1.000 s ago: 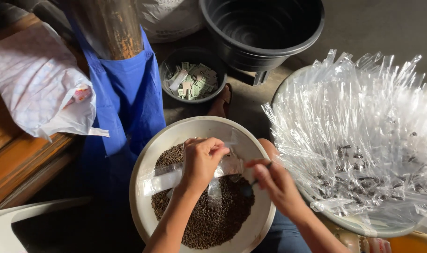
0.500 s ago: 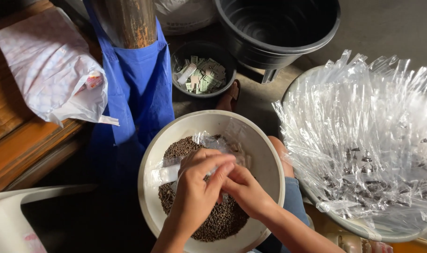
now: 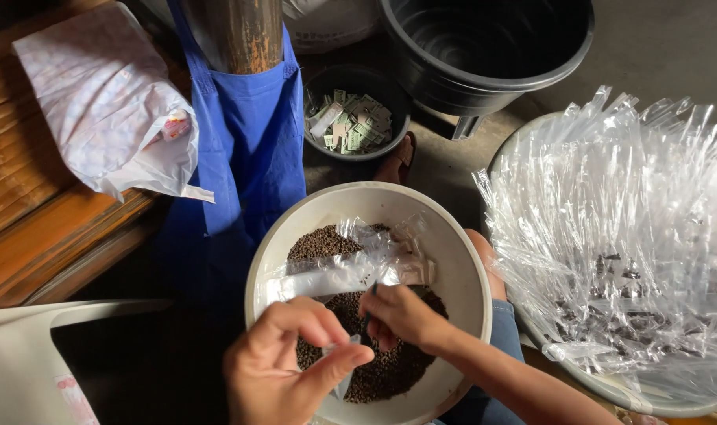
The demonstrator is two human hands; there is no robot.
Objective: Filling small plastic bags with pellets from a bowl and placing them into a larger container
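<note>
Over the white bowl (image 3: 453,260) of peppercorns (image 3: 390,370), the left hand (image 3: 284,370) pinches a small clear bag (image 3: 339,378); the right hand (image 3: 402,315) closes around a scoop whose bowl is hidden. A tilt could spill peppercorns past the bag's narrow mouth.

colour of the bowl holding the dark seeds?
Cream-white bowl, plain, no pattern; seen in the head view.
</note>
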